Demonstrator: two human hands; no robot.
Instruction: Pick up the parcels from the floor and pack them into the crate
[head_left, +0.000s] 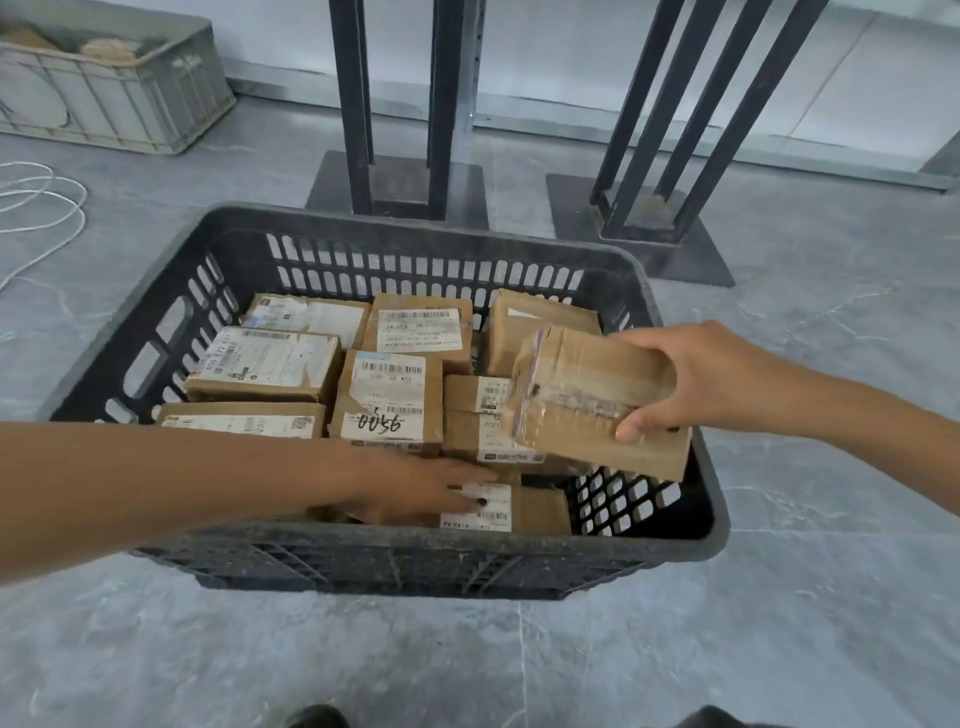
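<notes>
On a grey marbled floor (779, 623), the right hand (691, 379) grips a taped brown cardboard parcel (582, 389) above a black slotted plastic crate (415, 551); the left hand (415, 488) lies flat, fingers extended, on a labelled parcel (535, 506) inside; black metal legs (400, 104) stand beyond.

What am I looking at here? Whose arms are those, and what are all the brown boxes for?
This picture comes from a camera worn on a person's head, so you see what they see when they look down. The two arms are theirs. In front of them, on the grey floor, sits a black plastic crate with holes in its sides. Inside it lie many brown cardboard parcels with white labels; one has 0056 written on it. The right hand holds a taped parcel over the crate's right side, fingers wrapped around it. The left hand reaches into the crate and rests on a parcel near the front. Farther back stand dark metal legs and a grey crate.
</notes>
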